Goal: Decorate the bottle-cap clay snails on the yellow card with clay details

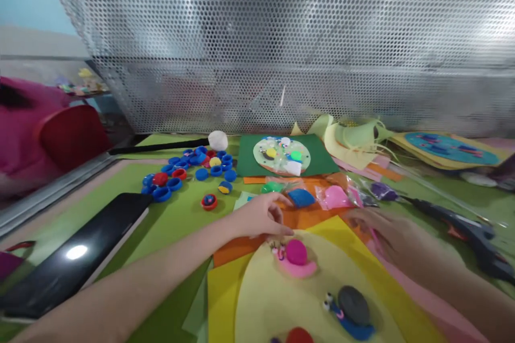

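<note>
My left hand (261,217) is bent over the top of a pale yellow paper oval (298,311), just behind a pink clay snail (296,257) with small eyes. Its thumb and a finger come together in a pinch; whatever lies between them is too small to make out. My right hand (382,233) is over the right edge of the yellow sheet (225,300), close to the bagged clay. It is blurred, and a thin pink strip shows by its fingers. Lower on the oval sit a grey and blue clay snail (354,308) and a red clay ball (300,335), cut off by the frame.
Bagged pink clay (336,197) and blue clay (301,198) lie behind. Several bottle caps (162,194) and a black phone (80,252) are left. A glue gun (462,225) lies right. A decorated disc (281,155) rests before a perforated metal panel (261,37).
</note>
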`<state>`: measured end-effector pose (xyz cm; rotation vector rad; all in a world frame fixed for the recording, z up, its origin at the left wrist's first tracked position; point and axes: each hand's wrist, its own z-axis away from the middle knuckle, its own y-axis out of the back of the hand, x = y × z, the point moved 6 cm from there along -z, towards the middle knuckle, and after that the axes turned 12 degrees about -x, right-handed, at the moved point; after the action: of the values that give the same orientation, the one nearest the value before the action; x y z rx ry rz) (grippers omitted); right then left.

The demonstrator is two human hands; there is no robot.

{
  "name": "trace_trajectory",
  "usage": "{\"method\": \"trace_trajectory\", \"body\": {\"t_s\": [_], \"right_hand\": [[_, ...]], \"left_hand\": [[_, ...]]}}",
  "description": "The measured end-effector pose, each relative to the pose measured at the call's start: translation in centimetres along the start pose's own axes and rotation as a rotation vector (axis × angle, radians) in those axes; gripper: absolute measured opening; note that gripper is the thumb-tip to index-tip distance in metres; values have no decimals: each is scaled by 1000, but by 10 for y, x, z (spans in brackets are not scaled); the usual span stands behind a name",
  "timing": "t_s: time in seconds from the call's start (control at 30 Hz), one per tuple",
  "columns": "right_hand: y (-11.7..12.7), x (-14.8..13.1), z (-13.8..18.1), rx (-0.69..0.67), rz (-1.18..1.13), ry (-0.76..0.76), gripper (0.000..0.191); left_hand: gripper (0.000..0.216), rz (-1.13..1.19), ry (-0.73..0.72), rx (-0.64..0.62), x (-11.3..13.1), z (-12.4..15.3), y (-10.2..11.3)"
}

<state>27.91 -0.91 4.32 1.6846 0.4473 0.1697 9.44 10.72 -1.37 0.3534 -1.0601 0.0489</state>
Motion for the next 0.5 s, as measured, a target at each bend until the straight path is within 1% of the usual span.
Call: {"method": "trace_trajectory", "body": {"t_s": [0.1, 0.3, 0.4, 0.5], "right_hand": [[0, 4, 3, -12, 11, 12, 36], [15, -2, 5, 10, 13, 79, 36], [16, -1, 5, -10, -7, 77, 27], [9, 4, 2, -67, -19, 34, 19]], "left_hand": [[32, -22, 45, 15, 2, 2, 1], [32, 5, 97, 101, 9, 6, 0], [32, 22, 100, 143, 12, 8, -1], [32, 29, 102, 183, 14, 9, -2]]}}
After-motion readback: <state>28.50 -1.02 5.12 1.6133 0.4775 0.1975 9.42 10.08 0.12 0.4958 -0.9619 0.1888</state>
